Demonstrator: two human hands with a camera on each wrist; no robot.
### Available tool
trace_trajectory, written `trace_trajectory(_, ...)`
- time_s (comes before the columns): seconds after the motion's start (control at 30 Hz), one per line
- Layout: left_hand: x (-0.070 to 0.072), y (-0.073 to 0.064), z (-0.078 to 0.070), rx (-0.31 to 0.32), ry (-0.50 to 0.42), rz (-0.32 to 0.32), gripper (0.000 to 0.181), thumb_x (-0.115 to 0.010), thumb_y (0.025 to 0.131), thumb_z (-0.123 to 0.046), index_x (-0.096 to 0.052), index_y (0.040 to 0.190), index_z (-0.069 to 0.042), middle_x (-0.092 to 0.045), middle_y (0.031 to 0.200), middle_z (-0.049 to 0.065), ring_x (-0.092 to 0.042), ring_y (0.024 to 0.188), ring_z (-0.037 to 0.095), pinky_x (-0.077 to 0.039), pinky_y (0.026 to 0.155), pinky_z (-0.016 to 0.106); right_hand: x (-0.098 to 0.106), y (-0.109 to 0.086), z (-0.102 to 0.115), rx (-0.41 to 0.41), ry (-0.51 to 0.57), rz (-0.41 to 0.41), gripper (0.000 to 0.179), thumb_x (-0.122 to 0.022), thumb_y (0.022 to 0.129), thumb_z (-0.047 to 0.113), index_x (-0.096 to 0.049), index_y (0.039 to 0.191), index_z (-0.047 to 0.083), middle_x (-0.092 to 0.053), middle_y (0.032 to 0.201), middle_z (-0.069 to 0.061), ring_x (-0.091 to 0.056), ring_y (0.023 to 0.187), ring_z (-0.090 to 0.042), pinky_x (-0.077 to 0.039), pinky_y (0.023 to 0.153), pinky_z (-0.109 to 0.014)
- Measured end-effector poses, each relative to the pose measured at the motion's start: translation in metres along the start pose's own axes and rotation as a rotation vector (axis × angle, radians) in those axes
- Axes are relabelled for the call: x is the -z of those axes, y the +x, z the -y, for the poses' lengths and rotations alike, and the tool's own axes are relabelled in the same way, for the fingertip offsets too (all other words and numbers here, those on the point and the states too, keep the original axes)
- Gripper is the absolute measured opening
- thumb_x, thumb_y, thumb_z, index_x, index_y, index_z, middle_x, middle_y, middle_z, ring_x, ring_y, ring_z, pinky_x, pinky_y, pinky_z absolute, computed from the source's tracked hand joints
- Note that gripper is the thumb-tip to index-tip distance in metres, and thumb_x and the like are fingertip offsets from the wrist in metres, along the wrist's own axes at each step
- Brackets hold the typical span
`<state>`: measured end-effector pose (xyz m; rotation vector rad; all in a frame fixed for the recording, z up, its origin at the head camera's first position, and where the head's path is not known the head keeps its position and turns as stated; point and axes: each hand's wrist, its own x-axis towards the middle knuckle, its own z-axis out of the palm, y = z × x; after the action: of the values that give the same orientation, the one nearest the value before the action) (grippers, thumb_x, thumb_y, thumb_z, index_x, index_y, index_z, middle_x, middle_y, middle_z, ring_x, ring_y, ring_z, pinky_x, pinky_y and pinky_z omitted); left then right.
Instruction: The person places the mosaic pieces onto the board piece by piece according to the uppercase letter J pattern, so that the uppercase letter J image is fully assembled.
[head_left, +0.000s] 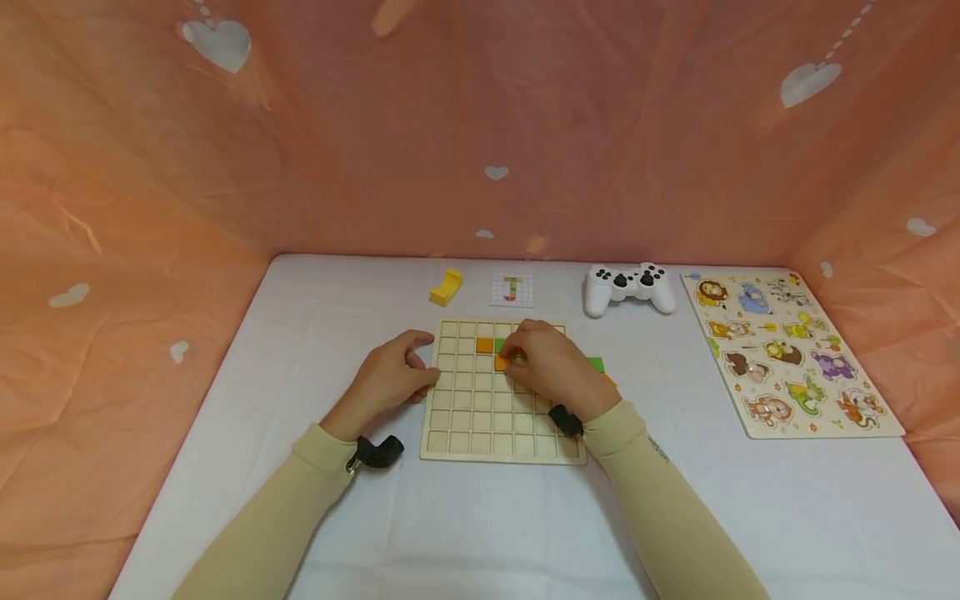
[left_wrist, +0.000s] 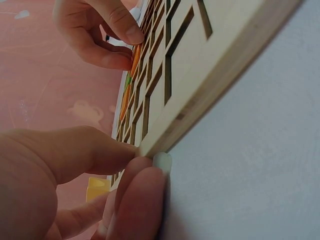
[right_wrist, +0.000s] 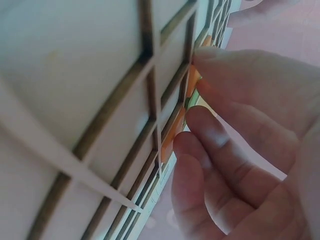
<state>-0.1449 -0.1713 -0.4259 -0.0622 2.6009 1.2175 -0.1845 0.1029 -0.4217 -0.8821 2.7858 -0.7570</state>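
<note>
A pale wooden grid board (head_left: 450,421) lies on the table between both hands. My right hand (head_left: 551,367) is over its upper middle, thumb and forefinger pinching an orange square tile (right_wrist: 192,79) at one of the cells. Beside it in the grid are another orange tile (head_left: 484,345) and a green tile (head_left: 499,343), the green partly hidden by the fingers. My left hand (head_left: 386,375) rests against the board's left edge, thumb and forefinger spread apart. In the left wrist view, the left thumb (left_wrist: 95,155) touches the board's rim, with the other fingers close beside it.
Behind the board are a yellow curved block (head_left: 446,287) and a small pattern card (head_left: 512,289). A white game controller (head_left: 630,287) is to their right. An animal puzzle board (head_left: 795,358) lies far right. Green (head_left: 596,364) and orange pieces (head_left: 610,380) show partly behind my right wrist.
</note>
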Motion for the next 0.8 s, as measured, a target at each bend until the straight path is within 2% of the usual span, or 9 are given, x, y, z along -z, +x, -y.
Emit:
trace_trajectory(0.23,0.001,0.002,-0.001,0.003,-0.002,-0.003,0.061,-0.076,0.095,-0.019,-0.056,0.153,-0.013,-0.07,0.097,0.01,-0.071,0.067,0.015,-0.059,0.066,0.027,0.003,0.0,-0.001,0.004,0.006,-0.003,0.015,-0.078,0.095,0.013,-0.083,0.109,0.011,-0.072,0.109,-0.005,-0.064,0.1,-0.022,-0.058,0.094,-0.04)
trace_trajectory(0.4,-0.001,0.003,-0.001,0.013,-0.007,0.006,0.062,-0.076,0.096,-0.018,-0.055,0.153,-0.013,-0.069,0.098,0.01,-0.071,0.068,0.015,-0.06,0.066,0.027,0.009,-0.007,-0.007,-0.029,0.036,-0.024,0.019,-0.078,0.094,0.015,-0.082,0.111,0.009,-0.073,0.108,-0.005,-0.066,0.103,-0.024,-0.058,0.099,-0.043)
trace_trajectory(0.6,-0.002,0.002,-0.001,0.022,-0.013,0.009,0.063,-0.077,0.095,-0.019,-0.055,0.153,-0.012,-0.069,0.097,0.01,-0.07,0.068,0.016,-0.059,0.065,0.027,0.02,-0.032,-0.023,-0.107,0.056,-0.047,0.024,-0.076,0.094,0.017,-0.082,0.115,0.007,-0.074,0.111,-0.006,-0.067,0.106,-0.025,-0.057,0.101,-0.046)
trace_trajectory(0.8,-0.001,0.0,0.002,0.006,-0.011,0.006,0.063,-0.077,0.096,-0.02,-0.055,0.154,-0.012,-0.07,0.097,0.009,-0.07,0.068,0.015,-0.058,0.065,0.027,0.034,-0.063,-0.041,-0.228,0.106,-0.039,0.025,-0.078,0.097,0.021,-0.08,0.118,0.01,-0.072,0.115,-0.006,-0.065,0.099,-0.023,-0.056,0.09,-0.042)
